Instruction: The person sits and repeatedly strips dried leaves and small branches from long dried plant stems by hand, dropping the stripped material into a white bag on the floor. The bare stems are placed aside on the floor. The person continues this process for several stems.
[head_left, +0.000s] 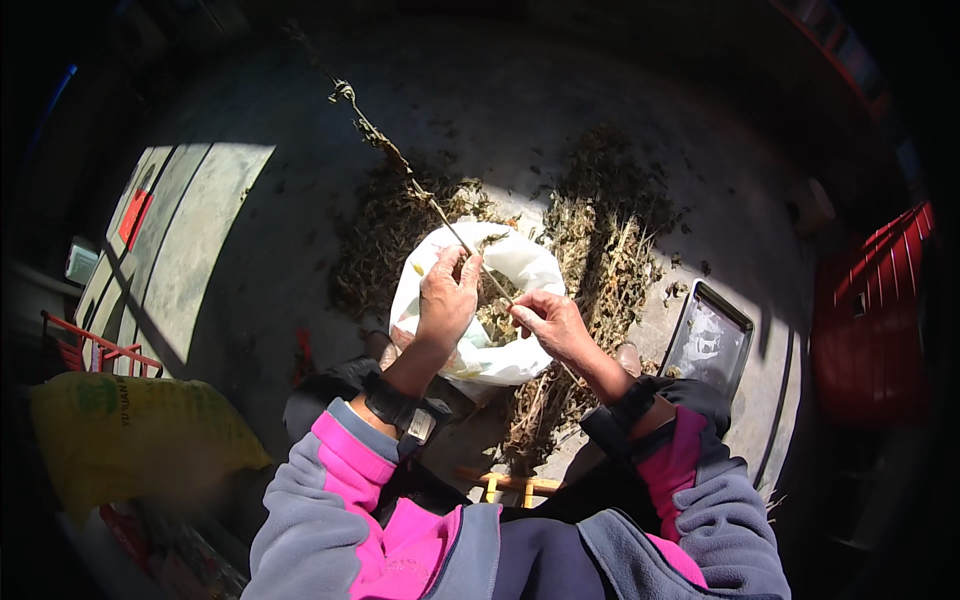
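Observation:
A long dried plant stalk (390, 150) runs slantwise across the view, with curled dry leaves along its far part. My left hand (448, 296) grips it over the white plastic bag (536, 262), thumb and fingers closed around the stem. Closer to me, my right hand (551, 321) pinches the bare lower part of the same stalk between thumb and fingers. The bag's mouth is spread wide and its rim folded outward. Dry leaf pieces (501, 319) lie inside it, partly hidden by my hands.
Dried leafy stalks (607, 247) lie in bundles right of the bag. Loose leaves (375, 240) heap up on its left. A metal tray (709, 337) rests farther right, near a red container (870, 337). A yellow sack (142, 435) stands at left, below a red metal frame (97, 349).

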